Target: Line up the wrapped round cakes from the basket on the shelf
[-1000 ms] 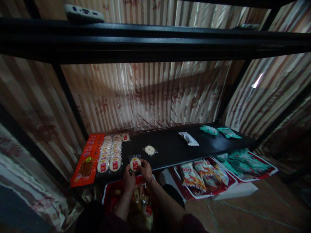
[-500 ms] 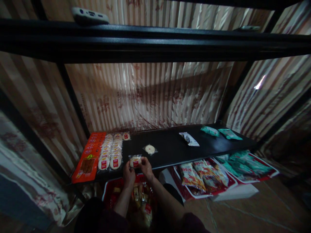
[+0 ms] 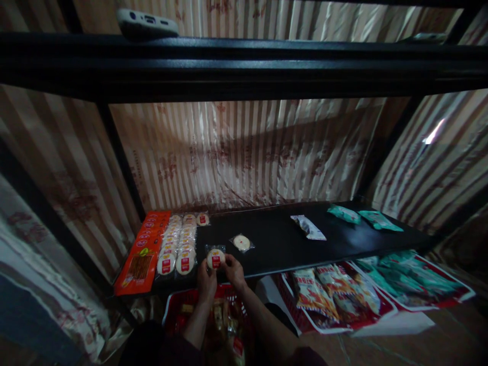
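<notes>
A round, pale wrapped cracker [image 3: 215, 258] with a red label is pinched between both my hands, over the front edge of the black shelf [image 3: 274, 244]. My left hand [image 3: 206, 278] grips its left side and my right hand [image 3: 233, 269] its right side. Just behind lies a single wrapped cracker [image 3: 241, 242] without a visible red label. To the left, two overlapping rows of the same red-labelled crackers [image 3: 186, 259] run back along the shelf, with one more cracker [image 3: 203, 219] at their far right end.
Beside the rows lies an orange snack packet [image 3: 143, 254]. A white packet [image 3: 308, 227] and teal packets [image 3: 379, 220] sit further right. Below stand red baskets: one [image 3: 171, 305] under my arms, others holding orange-white bags [image 3: 316, 292] and teal bags [image 3: 423, 274]. A phone [image 3: 147, 23] rests on the upper bar.
The held cracker has tilted to face me more, its label now plainer to see. Both hands still grip it. The view has shifted slightly, so the shelf appears further right and lower.
</notes>
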A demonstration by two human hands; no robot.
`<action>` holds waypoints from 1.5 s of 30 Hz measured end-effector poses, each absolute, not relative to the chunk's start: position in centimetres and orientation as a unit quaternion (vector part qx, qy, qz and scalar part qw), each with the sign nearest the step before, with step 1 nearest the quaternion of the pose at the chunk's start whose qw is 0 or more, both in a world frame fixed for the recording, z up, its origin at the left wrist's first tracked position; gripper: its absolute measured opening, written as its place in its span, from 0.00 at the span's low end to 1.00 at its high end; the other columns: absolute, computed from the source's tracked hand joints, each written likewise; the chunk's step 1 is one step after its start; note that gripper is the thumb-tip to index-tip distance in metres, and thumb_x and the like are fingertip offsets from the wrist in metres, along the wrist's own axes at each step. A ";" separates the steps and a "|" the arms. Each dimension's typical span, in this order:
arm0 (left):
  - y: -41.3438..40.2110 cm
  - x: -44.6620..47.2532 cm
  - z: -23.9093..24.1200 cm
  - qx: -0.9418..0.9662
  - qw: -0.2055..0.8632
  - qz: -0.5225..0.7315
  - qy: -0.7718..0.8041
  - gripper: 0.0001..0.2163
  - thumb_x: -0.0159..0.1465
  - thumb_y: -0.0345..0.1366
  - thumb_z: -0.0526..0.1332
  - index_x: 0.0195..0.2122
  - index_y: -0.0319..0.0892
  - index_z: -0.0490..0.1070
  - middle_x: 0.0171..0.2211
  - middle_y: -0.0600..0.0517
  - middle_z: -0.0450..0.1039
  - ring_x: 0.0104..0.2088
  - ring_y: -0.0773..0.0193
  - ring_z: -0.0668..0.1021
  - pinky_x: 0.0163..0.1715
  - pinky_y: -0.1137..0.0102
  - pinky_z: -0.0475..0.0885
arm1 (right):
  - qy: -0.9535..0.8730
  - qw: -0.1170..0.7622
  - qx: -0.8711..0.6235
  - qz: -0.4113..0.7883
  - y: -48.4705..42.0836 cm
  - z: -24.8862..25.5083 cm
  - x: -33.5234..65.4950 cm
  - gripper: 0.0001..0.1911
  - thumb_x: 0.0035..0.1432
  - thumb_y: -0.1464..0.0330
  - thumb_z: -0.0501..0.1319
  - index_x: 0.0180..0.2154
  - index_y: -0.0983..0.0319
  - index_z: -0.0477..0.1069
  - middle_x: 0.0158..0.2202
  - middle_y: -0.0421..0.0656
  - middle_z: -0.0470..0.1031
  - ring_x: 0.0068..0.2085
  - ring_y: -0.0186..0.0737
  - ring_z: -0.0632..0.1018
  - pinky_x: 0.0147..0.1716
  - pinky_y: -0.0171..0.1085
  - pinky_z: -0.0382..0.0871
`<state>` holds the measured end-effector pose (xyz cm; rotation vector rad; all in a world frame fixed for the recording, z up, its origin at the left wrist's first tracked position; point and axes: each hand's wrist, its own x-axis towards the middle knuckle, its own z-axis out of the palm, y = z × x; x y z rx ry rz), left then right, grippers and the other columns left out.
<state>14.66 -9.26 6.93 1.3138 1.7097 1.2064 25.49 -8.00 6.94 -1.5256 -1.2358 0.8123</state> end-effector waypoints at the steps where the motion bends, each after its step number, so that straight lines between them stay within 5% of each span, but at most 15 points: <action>1: -9.1 14.6 6.8 0.507 0.325 0.456 0.655 0.20 0.53 0.27 0.56 0.49 0.38 0.69 0.49 0.43 0.74 0.51 0.59 0.74 0.52 0.67 0.67 | -0.512 0.483 -0.630 0.328 -7.8 6.9 25.5 0.11 0.49 0.69 0.57 0.35 0.60 0.74 0.34 0.41 0.80 0.37 0.40 0.79 0.38 0.36 0.72; 17: -6.3 14.9 3.8 0.584 0.247 0.390 0.668 0.26 0.52 0.22 0.52 0.54 0.34 0.67 0.61 0.40 0.60 0.62 0.57 0.62 0.63 0.64 0.55 | -0.567 0.419 -0.669 0.233 -3.5 5.5 25.0 0.17 0.56 0.66 0.54 0.44 0.64 0.74 0.43 0.49 0.78 0.44 0.44 0.78 0.44 0.38 0.70; 45: 0.7 15.8 3.7 0.612 0.167 0.347 0.691 0.27 0.55 0.23 0.52 0.58 0.33 0.63 0.63 0.37 0.55 0.63 0.50 0.59 0.62 0.59 0.55 | -0.584 0.413 -0.669 0.202 4.1 5.0 24.0 0.19 0.60 0.64 0.50 0.45 0.65 0.71 0.42 0.50 0.76 0.44 0.43 0.77 0.44 0.36 0.68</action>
